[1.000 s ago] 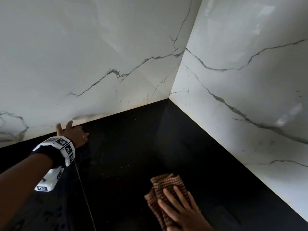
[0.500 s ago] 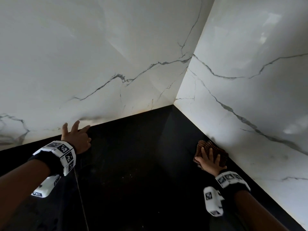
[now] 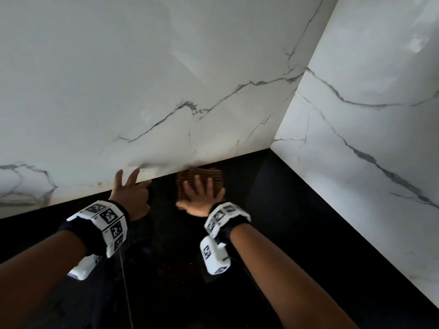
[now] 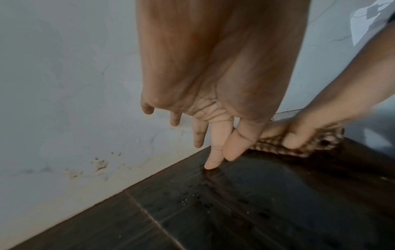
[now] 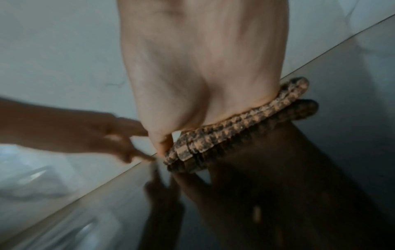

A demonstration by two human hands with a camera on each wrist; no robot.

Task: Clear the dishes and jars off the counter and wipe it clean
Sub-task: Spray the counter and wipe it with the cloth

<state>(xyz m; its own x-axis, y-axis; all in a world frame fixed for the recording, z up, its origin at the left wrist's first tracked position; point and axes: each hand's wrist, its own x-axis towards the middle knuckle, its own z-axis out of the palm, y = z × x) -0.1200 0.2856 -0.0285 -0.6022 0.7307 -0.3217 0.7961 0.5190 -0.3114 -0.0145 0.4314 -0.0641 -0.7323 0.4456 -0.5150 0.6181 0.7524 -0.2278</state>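
A folded brown checked cloth (image 3: 202,177) lies on the black counter (image 3: 273,210) against the foot of the back wall. My right hand (image 3: 202,193) presses flat on the cloth with its fingers spread straight; the cloth (image 5: 235,125) shows as a folded edge under the palm in the right wrist view. Just left of it, my left hand (image 3: 129,186) leans on the counter on its fingertips (image 4: 211,162), fingers straight and spread, holding nothing. In the left wrist view the cloth (image 4: 327,143) sits under the right hand (image 4: 299,133). No dishes or jars are in view.
White marble walls (image 3: 166,91) meet in a corner (image 3: 270,148) at the back right and bound the counter on two sides. A few crumbs (image 4: 192,197) and a tile seam (image 3: 126,293) mark the dark, glossy surface in front of my hands.
My right hand has slid the cloth from the right wall leftward along the back wall to beside my left hand. The left hand has stayed put. The head view has shifted.
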